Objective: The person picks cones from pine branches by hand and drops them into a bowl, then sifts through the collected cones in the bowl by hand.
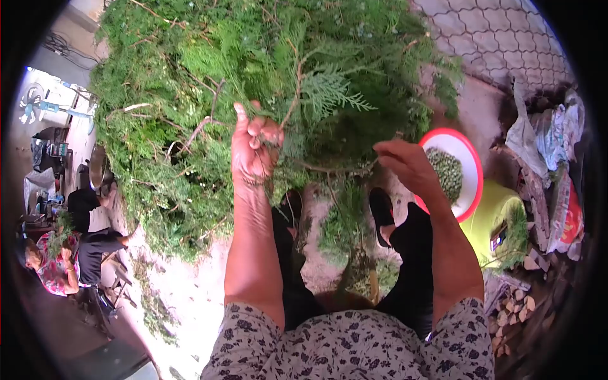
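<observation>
My left hand (256, 142) is closed round the stem of a leafy evergreen branch (296, 88), its flat green sprays hanging to the right. My right hand (411, 166) is closed, with fingertips pinched near the end of a thin bare twig (339, 170); what lies inside its fingers is hidden. Just beyond that hand is a white basin with a red rim (479, 171), holding many small green cones or seed pods (445, 174). A big heap of cut evergreen branches (171, 120) rises in front of me and to the left.
The basin rests against something yellow-green (500, 218) at the right. Plastic sacks (557, 145) and chopped wood (514, 313) lie farther right. More sprigs (342, 221) lie between my feet. At the far left another person (60, 259) sits holding greenery, near a fan (38, 104).
</observation>
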